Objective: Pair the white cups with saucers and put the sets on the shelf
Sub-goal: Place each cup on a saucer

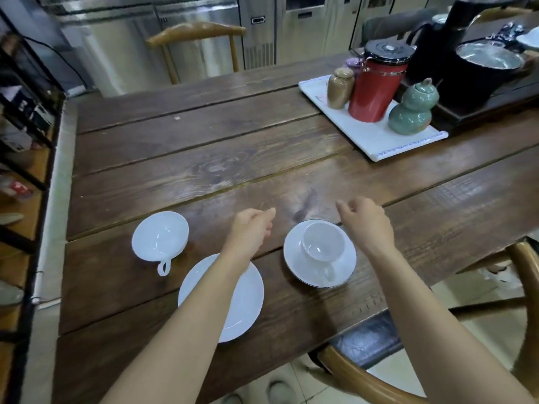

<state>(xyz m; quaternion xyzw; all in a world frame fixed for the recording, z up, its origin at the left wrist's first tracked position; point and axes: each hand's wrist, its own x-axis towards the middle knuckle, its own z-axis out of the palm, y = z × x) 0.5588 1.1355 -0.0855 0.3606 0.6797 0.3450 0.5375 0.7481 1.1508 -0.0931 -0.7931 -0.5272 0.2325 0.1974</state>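
Cup (323, 242) is seated upright on saucer (320, 255), on wooden table (204, 158). Second cup (159, 238) is set apart at left, bare; second saucer (248, 290) lies unpaired, part-covered by forearm. Left hand (248, 228) and right hand (366, 221) are held loosely open, nothing gripped.

Two white cups, one alone (159, 237) and one on a dark-rimmed white saucer (294, 262), are showing plain, as is the second white saucer (250, 290). The table (204, 158) is showing dark brown grain. A red canister (376, 88), green gourd jar (409, 112) and tan jar (339, 88) are sitting on a white tray (367, 138).
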